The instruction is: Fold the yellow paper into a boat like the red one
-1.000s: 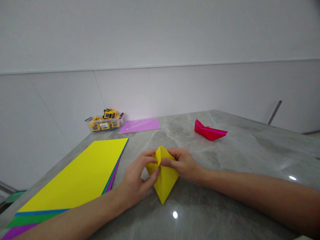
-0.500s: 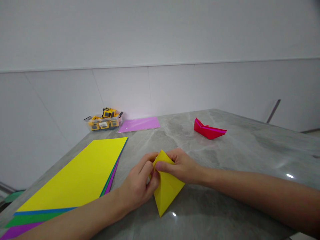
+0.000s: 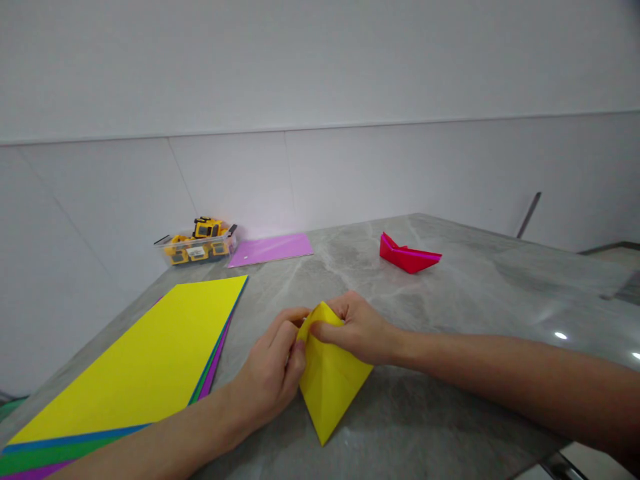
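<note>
A folded piece of yellow paper (image 3: 336, 393), roughly diamond-shaped with a crease down its middle, is held up between both hands, one corner pointing down toward the table. My left hand (image 3: 275, 360) pinches its left edge, fingers curled. On the upper right, my right hand (image 3: 360, 330) grips the paper with the thumb pressed on the near face; the other fingers are mostly hidden behind it. Farther back stands a red folded paper boat (image 3: 409, 259) with a pink edge.
Left of my hands lies a stack of coloured sheets (image 3: 145, 360), yellow on top. Behind it are a clear plastic box (image 3: 197, 252) of yellow toy vehicles and a flat purple sheet (image 3: 273, 249). The grey marble-patterned table (image 3: 480, 293) meets a white wall (image 3: 320, 173).
My left hand has shifted slightly left and its thumb has moved along the paper's edge, so more of the yellow face shows. The view has turned a little to the right.
</note>
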`<state>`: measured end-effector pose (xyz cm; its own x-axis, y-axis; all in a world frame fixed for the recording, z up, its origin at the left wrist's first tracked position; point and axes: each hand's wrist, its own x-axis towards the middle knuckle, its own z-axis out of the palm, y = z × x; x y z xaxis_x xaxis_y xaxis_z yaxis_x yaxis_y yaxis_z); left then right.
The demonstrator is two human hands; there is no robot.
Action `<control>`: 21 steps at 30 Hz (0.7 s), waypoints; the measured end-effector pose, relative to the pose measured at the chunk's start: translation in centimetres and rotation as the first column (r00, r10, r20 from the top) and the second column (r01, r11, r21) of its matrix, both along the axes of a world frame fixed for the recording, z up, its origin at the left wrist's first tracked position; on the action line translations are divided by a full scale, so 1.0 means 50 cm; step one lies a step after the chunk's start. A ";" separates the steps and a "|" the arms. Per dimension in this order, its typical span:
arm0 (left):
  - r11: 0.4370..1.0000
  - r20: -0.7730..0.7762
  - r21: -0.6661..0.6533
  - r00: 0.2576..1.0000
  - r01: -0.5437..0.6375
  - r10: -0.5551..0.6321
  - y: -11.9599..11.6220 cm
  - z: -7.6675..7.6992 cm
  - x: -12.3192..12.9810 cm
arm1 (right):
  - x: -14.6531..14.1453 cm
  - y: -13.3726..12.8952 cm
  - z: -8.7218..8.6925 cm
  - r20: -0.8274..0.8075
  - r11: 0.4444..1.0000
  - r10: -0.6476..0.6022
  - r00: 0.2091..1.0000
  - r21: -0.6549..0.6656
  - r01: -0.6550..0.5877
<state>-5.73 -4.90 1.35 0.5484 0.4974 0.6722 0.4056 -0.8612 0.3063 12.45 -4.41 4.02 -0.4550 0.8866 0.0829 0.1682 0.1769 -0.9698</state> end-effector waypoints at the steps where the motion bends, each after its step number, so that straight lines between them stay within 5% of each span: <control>1: 1.000 -0.005 0.000 1.000 0.002 -0.002 0.000 0.000 0.000 | 0.001 0.001 -0.001 0.013 1.000 -0.011 1.000 0.006 0.011; 11: 0.998 -0.022 0.056 0.999 0.042 -0.041 -0.001 0.002 0.002 | 0.003 0.002 0.001 0.159 0.992 -0.109 0.981 0.079 0.097; 17: 0.996 -0.080 0.088 0.997 0.020 -0.014 -0.005 0.004 0.012 | 0.002 0.006 0.007 0.291 0.881 -0.281 0.914 0.457 0.126; 21: 0.987 -0.115 0.160 0.993 -0.004 0.022 -0.008 0.001 0.016 | 0.001 0.007 0.011 0.331 0.867 -0.283 0.900 0.490 0.092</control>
<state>-4.94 -5.28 1.38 0.6216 0.3967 0.6755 0.4417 -0.8896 0.1160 12.49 -4.07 4.56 -0.3629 0.8632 0.3509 0.5805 0.5040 -0.6395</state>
